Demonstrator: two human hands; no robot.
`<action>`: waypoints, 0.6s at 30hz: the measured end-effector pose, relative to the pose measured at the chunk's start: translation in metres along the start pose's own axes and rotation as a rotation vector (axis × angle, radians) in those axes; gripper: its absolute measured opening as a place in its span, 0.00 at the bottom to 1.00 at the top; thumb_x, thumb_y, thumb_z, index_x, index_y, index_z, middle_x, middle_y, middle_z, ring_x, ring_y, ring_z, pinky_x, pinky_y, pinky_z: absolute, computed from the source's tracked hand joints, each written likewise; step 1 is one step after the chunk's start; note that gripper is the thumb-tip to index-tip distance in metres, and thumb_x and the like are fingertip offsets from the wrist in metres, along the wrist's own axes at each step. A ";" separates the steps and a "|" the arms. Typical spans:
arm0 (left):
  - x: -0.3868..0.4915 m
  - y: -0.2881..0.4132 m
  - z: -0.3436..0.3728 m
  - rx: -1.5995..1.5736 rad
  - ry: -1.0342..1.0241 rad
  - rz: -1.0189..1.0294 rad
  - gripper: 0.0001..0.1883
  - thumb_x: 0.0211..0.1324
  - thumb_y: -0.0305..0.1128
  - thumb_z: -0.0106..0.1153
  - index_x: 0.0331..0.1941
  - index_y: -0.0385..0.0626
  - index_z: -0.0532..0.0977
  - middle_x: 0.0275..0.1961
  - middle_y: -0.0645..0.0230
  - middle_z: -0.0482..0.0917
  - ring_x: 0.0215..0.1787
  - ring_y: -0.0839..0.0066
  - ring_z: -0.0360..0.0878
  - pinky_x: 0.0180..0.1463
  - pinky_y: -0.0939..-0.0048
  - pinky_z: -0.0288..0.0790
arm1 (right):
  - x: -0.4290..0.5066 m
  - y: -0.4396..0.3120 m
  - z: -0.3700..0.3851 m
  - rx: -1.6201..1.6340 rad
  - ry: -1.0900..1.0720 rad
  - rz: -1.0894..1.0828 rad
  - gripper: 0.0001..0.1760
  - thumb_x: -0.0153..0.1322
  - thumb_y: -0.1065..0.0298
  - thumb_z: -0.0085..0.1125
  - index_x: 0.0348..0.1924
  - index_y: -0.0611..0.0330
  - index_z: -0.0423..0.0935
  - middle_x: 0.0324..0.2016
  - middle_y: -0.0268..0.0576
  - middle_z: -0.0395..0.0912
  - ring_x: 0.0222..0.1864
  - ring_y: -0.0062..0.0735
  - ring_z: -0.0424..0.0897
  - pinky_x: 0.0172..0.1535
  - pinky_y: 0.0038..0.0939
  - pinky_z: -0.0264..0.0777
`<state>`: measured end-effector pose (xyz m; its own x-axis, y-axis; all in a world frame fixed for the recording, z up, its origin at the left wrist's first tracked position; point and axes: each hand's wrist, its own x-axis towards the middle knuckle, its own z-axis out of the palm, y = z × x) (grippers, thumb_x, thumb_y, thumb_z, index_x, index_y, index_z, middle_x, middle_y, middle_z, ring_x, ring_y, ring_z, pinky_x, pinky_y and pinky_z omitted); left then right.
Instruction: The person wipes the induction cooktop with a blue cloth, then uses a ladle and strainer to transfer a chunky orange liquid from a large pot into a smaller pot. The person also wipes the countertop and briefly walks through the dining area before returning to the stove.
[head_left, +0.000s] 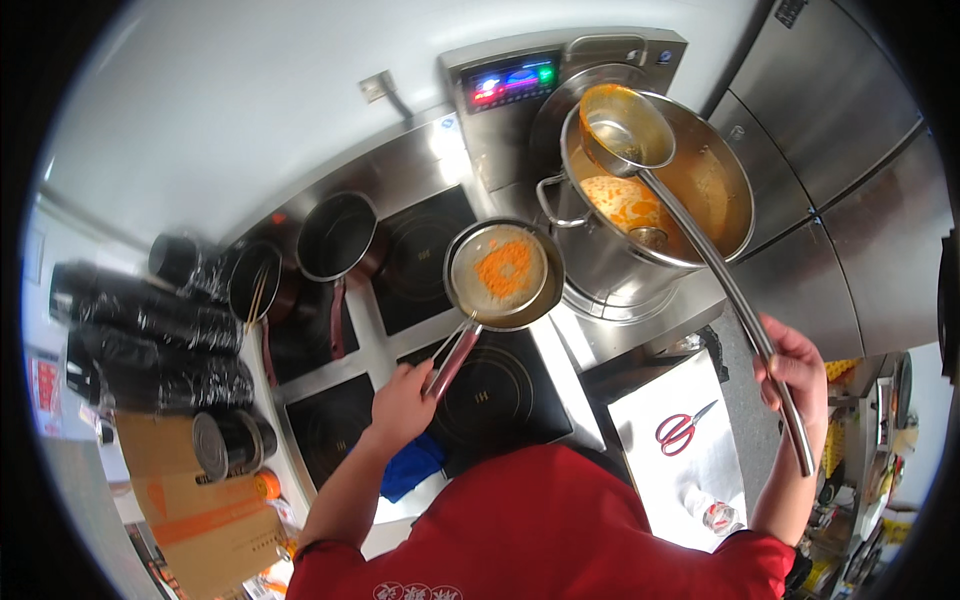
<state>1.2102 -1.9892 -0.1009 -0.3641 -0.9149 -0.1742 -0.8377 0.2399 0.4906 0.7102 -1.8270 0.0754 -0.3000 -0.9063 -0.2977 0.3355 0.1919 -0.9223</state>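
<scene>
My left hand (403, 401) grips the reddish handle of a saucepan (556, 281) together with the thin wire handle of a fine-mesh strainer (480, 296). The strainer rests over the saucepan's mouth, with orange residue (504, 268) on its mesh. My right hand (791, 364) is closed around the long steel handle of a large ladle (628, 133). The ladle's bowl hangs over the back left of a tall steel stockpot (607, 262), its rim smeared orange. In the stockpot lies pale broth (615, 199) with orange oil, and a round metal thing (649, 238) shows in it.
Two dark saucepans (337, 234) (255, 281) stand on the left cooktops, one with chopsticks (257, 300). Wrapped black containers (157, 367) and a cardboard box (202, 510) line the left. Red-handled scissors (677, 435) and a jar (720, 517) lie on the right surface. A blue cloth (412, 469) is near my body.
</scene>
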 end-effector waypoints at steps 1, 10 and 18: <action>0.001 -0.001 0.004 0.005 -0.003 0.007 0.24 0.58 0.30 0.62 0.61 0.53 0.78 0.46 0.60 0.82 0.46 0.51 0.84 0.48 0.51 0.79 | 0.013 -0.010 -0.003 -0.069 0.040 0.009 0.32 0.66 0.81 0.59 0.66 0.70 0.75 0.26 0.50 0.83 0.11 0.24 0.75 0.15 0.19 0.69; 0.012 0.000 0.015 0.066 -0.077 -0.035 0.27 0.57 0.32 0.62 0.64 0.52 0.77 0.51 0.57 0.82 0.48 0.48 0.84 0.51 0.51 0.79 | 0.208 0.008 -0.025 -1.457 0.093 0.042 0.26 0.67 0.73 0.57 0.59 0.62 0.82 0.39 0.52 0.88 0.42 0.52 0.86 0.48 0.44 0.79; 0.014 0.006 0.023 0.096 -0.048 -0.096 0.26 0.52 0.29 0.63 0.59 0.48 0.81 0.47 0.57 0.83 0.45 0.49 0.85 0.48 0.51 0.80 | 0.317 0.059 -0.046 -1.746 0.015 0.382 0.17 0.71 0.69 0.57 0.49 0.63 0.87 0.50 0.55 0.87 0.54 0.51 0.86 0.58 0.44 0.80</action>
<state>1.1905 -1.9930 -0.1203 -0.2973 -0.9191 -0.2588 -0.9039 0.1836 0.3863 0.5935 -2.0852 -0.0848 -0.4504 -0.7190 -0.5294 -0.8564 0.5155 0.0285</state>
